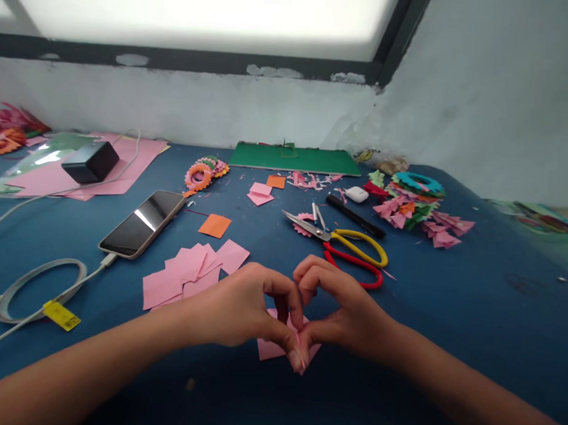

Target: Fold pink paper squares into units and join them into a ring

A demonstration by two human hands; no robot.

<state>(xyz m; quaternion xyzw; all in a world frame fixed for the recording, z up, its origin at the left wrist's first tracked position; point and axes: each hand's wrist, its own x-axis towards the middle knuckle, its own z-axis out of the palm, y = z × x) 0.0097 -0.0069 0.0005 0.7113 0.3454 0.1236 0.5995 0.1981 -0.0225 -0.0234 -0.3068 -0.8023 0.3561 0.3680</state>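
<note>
Your left forearm (115, 351) and right forearm (465, 384) are slanting in from the lower corners. Your left hand (255, 306) and right hand (350, 308) are gripping pink paper (270, 350), pinching it between thumbs and curled fingers; it is sitting low in the middle of the view, its folds partly hidden by your fingers. Just beyond your left hand, pink squares (185, 265) are lying overlapped on the blue surface (455, 304), with an orange square (215, 226) resting behind them. Past your right hand, scissors (361, 245) with yellow and red handles are lying open, near a black pen (355, 216). Further left, a phone (142, 225) is lying plugged into a white cable (86, 281). Toward the wall, paper rings (201, 176) are lying left of a green board (294, 160), and a colourful paper pile (411, 203) is standing to its right.
</note>
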